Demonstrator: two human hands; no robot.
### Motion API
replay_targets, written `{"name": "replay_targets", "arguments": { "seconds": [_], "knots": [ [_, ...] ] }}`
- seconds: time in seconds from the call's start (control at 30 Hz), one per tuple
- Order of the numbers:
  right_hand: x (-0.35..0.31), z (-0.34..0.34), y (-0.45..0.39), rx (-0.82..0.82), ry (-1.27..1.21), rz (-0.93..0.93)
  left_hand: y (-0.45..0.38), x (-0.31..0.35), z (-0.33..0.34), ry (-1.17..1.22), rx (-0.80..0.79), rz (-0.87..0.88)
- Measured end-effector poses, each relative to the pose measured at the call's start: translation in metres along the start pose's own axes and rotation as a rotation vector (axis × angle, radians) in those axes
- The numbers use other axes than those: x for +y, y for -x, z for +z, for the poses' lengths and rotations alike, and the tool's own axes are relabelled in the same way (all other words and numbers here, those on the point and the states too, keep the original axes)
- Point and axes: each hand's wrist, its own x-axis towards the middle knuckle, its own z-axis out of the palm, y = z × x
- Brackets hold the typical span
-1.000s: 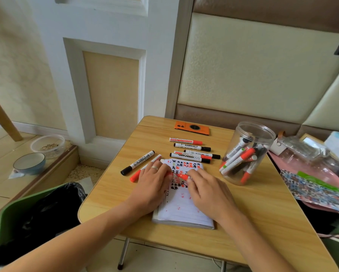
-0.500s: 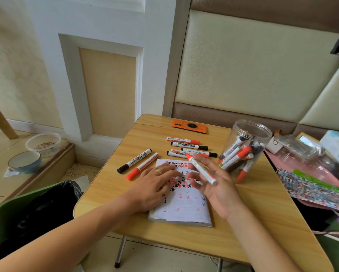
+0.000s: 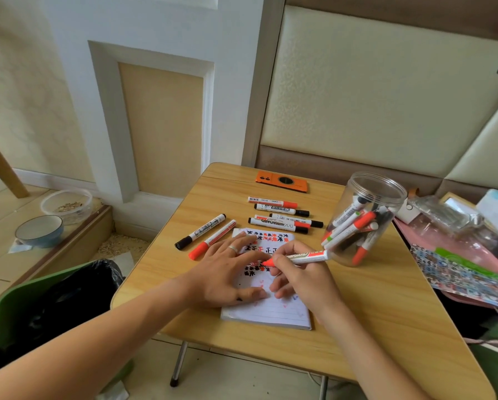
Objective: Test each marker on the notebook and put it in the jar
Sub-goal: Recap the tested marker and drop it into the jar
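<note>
On desk (image 3: pixel 371 307): notebook (image 3: pixel 273 310) pinned flat under left hand (image 3: pixel 224 272), fingers spread, grasping nothing. Jar (image 3: pixel 366 220) just right of notebook, part filled. Right hand (image 3: pixel 302 277), half second ago lifting red marker (image 3: pixel 299 258) off page, now grips it pen-style, tip near paper. Judgement: test stroke about to start; jar drop follows.

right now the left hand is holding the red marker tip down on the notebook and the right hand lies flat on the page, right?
The hands are swapped. In the head view the right hand grips the red marker, tip down on the notebook, while the left hand lies flat on the page.
</note>
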Motion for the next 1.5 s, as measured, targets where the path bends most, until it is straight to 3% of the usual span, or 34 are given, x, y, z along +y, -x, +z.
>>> {"name": "replay_targets", "arguments": {
  "seconds": [0.23, 1.5],
  "knots": [
    [0.006, 0.013, -0.002, 0.052, 0.121, -0.003, -0.001, 0.002, -0.003, 0.028, -0.027, -0.012],
    [0.008, 0.016, -0.002, 0.076, 0.166, -0.007, -0.003, -0.003, 0.002, -0.018, -0.025, 0.0]
  ]
}}
